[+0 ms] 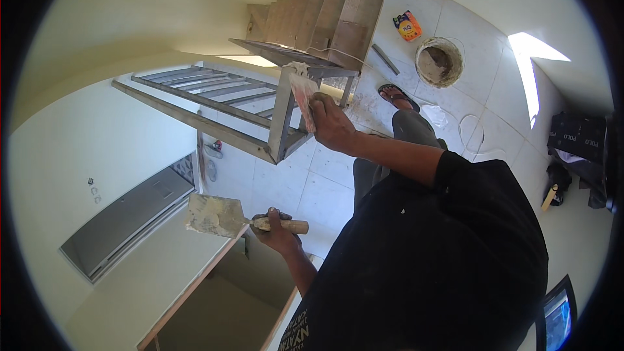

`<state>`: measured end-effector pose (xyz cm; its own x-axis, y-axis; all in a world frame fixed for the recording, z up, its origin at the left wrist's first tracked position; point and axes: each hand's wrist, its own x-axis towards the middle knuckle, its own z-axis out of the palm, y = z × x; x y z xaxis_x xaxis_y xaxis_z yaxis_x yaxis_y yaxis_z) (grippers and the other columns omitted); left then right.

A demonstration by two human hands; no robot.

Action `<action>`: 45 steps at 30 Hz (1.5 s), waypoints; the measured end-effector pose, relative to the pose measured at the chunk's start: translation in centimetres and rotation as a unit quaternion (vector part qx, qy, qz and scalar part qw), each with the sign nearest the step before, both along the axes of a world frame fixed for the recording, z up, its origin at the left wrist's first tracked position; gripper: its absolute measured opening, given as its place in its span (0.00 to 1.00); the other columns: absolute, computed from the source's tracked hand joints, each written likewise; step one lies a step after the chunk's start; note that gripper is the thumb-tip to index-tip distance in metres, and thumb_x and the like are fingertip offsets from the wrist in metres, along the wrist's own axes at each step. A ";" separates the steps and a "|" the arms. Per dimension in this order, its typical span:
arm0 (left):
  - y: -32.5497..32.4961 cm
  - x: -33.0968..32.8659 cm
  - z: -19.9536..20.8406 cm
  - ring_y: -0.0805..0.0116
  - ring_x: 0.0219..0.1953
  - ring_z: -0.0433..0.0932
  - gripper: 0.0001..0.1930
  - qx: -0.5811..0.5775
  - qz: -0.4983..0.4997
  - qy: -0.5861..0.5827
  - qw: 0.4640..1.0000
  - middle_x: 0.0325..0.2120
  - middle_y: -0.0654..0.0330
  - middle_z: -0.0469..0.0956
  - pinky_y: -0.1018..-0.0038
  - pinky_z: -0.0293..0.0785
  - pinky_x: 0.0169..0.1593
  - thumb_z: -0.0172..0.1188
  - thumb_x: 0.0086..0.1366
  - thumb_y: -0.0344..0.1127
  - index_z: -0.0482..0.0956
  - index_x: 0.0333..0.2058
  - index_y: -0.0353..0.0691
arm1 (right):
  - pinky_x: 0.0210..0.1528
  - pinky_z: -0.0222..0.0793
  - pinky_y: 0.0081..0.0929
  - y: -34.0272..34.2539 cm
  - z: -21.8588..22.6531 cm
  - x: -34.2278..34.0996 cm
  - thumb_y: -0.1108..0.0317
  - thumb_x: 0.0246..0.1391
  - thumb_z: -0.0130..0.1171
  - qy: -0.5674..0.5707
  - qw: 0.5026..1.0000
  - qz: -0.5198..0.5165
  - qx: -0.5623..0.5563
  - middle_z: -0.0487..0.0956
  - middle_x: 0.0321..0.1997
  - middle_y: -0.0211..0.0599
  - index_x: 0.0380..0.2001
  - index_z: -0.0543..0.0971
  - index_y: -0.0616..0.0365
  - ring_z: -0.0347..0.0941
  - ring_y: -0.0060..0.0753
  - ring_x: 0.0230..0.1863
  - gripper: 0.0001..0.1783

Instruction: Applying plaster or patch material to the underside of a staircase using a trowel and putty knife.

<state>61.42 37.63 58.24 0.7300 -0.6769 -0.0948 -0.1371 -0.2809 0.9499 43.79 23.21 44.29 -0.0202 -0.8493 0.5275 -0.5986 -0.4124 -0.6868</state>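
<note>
My left hand [278, 233] is closed round the wooden handle of a trowel [216, 215]. Its wide blade is smeared with pale plaster and lies flat, close to the top of a low wall. Higher up, my right hand [333, 123] grips a flat reddish-white scraper [302, 94], with a lump of wet plaster along its far edge. The scraper is beside the end post of a grey metal railing [281, 114]; whether it touches the post I cannot tell. My right fingers partly hide the scraper's near end.
Wooden stairs [338, 16] rise at the far side. On the tiled floor stand a plaster-stained bucket [452, 71], an orange packet [407, 26] and a metal bar [386, 59]. A thin cord [469, 138] loops near my foot. Below the trowel, an opening [221, 305] has a wooden edge.
</note>
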 end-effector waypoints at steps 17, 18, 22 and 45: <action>-0.7 0.3 -0.8 0.72 0.18 0.70 0.14 -0.022 0.020 0.028 0.999 0.24 0.59 0.70 0.75 0.72 0.22 0.58 0.57 0.21 0.61 0.36 0.39 | 0.42 0.72 0.36 -2.1 6.9 -11.4 0.71 0.46 0.61 -0.107 0.955 0.025 0.275 0.78 0.36 0.54 0.41 0.76 0.65 0.78 0.43 0.39 0.17; -0.4 0.3 -0.9 0.72 0.18 0.70 0.14 -0.022 0.037 0.033 0.999 0.24 0.59 0.70 0.75 0.72 0.22 0.58 0.57 0.21 0.61 0.36 0.39 | 0.42 0.71 0.34 -4.0 7.8 -12.9 0.69 0.45 0.62 -0.103 0.934 0.020 0.341 0.79 0.34 0.55 0.39 0.78 0.66 0.79 0.38 0.37 0.17; -1.4 -0.8 -1.0 0.73 0.18 0.70 0.14 -0.015 0.053 0.033 0.998 0.22 0.59 0.70 0.76 0.72 0.22 0.58 0.57 0.22 0.62 0.36 0.38 | 0.42 0.71 0.34 -12.3 8.9 -16.3 0.65 0.41 0.63 -0.033 0.898 0.117 0.424 0.81 0.32 0.53 0.37 0.80 0.67 0.78 0.44 0.35 0.20; -2.7 -6.1 -0.8 0.72 0.17 0.71 0.12 0.021 0.184 0.035 0.982 0.22 0.60 0.71 0.75 0.73 0.22 0.59 0.57 0.23 0.64 0.34 0.38 | 0.42 0.69 0.31 -20.7 11.2 -13.5 0.66 0.42 0.64 0.025 0.841 0.248 0.480 0.81 0.33 0.46 0.40 0.78 0.72 0.76 0.34 0.35 0.22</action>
